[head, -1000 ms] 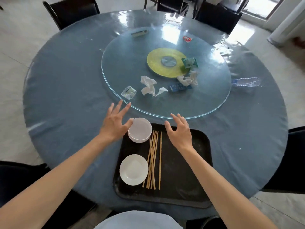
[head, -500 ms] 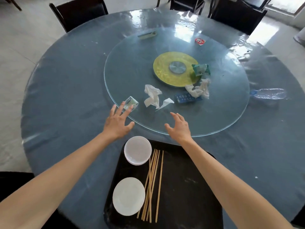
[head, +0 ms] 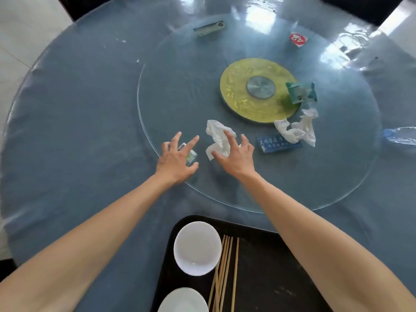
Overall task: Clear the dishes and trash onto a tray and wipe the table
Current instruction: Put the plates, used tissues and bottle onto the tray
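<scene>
At the near edge of the glass turntable (head: 337, 176), the left hand (head: 176, 157) spreads over a small packet (head: 191, 156) and the right hand (head: 236, 155) spreads over a crumpled tissue (head: 217, 136).

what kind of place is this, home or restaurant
Probably a restaurant dining room: a big round table under blue cloth carries a glass lazy Susan, and used dishes sit on a black serving tray.
</scene>
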Demonstrator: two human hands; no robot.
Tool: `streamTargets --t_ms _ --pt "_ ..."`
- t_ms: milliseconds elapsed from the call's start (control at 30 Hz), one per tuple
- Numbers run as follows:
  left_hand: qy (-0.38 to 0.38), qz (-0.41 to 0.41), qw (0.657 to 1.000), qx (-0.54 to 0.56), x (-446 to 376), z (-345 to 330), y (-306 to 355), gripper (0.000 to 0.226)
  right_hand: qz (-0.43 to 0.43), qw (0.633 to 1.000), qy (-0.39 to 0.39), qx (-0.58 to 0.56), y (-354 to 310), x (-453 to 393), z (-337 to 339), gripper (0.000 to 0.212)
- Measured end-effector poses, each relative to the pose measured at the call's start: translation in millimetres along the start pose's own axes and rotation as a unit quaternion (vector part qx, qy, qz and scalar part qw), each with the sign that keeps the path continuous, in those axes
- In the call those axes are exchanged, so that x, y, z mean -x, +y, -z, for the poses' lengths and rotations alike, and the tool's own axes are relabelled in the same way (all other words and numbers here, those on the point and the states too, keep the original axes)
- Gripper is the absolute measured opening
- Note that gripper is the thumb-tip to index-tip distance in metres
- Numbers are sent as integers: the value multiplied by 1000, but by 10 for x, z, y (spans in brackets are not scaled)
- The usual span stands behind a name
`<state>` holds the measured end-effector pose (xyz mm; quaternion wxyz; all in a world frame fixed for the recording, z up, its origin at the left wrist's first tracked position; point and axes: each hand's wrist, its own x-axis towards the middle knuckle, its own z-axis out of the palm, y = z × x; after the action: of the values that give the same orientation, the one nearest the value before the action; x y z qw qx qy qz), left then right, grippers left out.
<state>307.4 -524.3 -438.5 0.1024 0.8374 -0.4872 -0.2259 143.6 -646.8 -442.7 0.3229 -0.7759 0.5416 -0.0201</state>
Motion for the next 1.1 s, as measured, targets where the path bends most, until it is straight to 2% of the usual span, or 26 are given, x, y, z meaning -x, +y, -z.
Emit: streamTargets --t_ms 133,233,333,433,633,800,967,1100 --pt "-15 8 1000 24 -159 -138 -77 68 4 999 22 35 -93 -247 -182 73" --pt "8 -7 998 56 -195 -263 -144 54 29 997 46 55 -81 -322 -315 56" --pt "33 -16 995 94 -195 -341 -184 45 53 995 81 19 -11 -296 -397 38" --pt "46 -10 992 114 -168 -351 -178 40 66 993 98 -1 73 -180 -410 29" --pt "55 -25 986 155 58 -245 -9 33 70 985 152 -35 206 248 -143 25" --pt "39 -79 979 183 404 -64 362 34 67 979 189 -37 412 844 120 25" --pt "-5 -146 965 219 873 -41 882 34 21 974 221 -51 721 1588 228 23" --pt "-64 -180 957 221 1293 -329 1201 34 -34 970 233 -59 1112 2188 198 24"
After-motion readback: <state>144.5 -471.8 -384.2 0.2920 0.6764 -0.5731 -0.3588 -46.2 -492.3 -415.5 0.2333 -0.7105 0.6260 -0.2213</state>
